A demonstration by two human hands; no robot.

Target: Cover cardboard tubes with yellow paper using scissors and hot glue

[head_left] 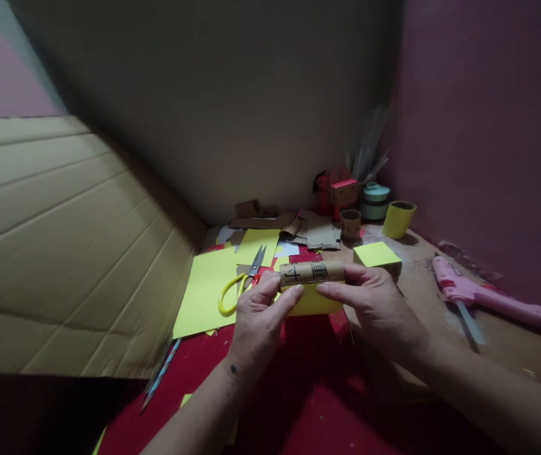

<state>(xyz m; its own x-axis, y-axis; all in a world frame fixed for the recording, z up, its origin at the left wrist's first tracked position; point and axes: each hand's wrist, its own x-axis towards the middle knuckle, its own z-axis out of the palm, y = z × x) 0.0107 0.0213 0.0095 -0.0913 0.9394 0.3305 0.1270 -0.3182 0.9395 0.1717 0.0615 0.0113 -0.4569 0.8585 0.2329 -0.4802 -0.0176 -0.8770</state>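
Note:
Between my two hands is a brown cardboard roll [312,272] with printed black characters, lying sideways. A sheet of yellow paper [315,302] hangs along its lower side. My left hand [265,303] pinches the roll's left end, thumb on the front. The right end is gripped by my right hand [370,300], its thumb pressing near the seam where roll and paper meet. Just left of my left hand lie yellow-handled scissors [242,284], blades pointing away, partly on yellow sheets [206,287]. A box with a yellow top [377,254] stands just behind my right hand.
At right a pink glue gun [483,294] rests on a brown board. Farther back stand a yellow tube [398,220], a small cardboard ring [351,224], a teal lidded pot [375,201] and cardboard scraps [322,230]. A large cardboard panel [76,253] rises at left, a pencil [162,374] beside it.

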